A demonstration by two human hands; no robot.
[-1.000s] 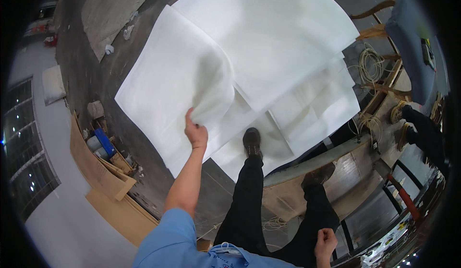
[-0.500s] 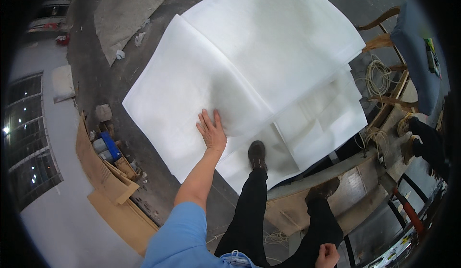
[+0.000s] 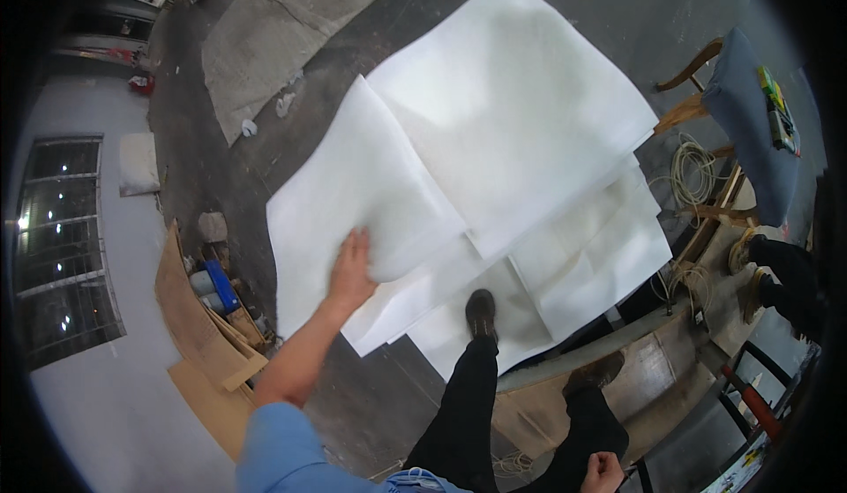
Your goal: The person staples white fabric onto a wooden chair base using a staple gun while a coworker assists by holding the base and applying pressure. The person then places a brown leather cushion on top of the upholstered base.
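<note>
Several large white sheets point(image 3: 520, 105), soft-looking and overlapping, lie spread in front of me. My left hand point(image 3: 354, 274) rests flat on the left white sheet point(image 3: 322, 188), its fingers stretched out and its thumb hard to see. That sheet bulges near the hand, and its right side meets the big far sheet along a raised edge. My left shoe point(image 3: 481, 312) stands on a lower white sheet point(image 3: 450, 343). Down by my right leg, my right hand point(image 3: 603, 473) is closed with curled fingers, and nothing shows in it.
A blue-seated wooden chair point(image 3: 750, 131) stands at the right, with coiled pale hose point(image 3: 693, 171) beside it. Another person's legs point(image 3: 785, 272) show at the far right. Cardboard point(image 3: 198, 316) and a blue box point(image 3: 221, 286) lie left; a grey cloth point(image 3: 265, 43) lies beyond.
My left hand has moved left and slightly nearer over the sheet, which has shifted and bulges differently along its near edge. The head view has shifted a little. My right hand remains closed.
</note>
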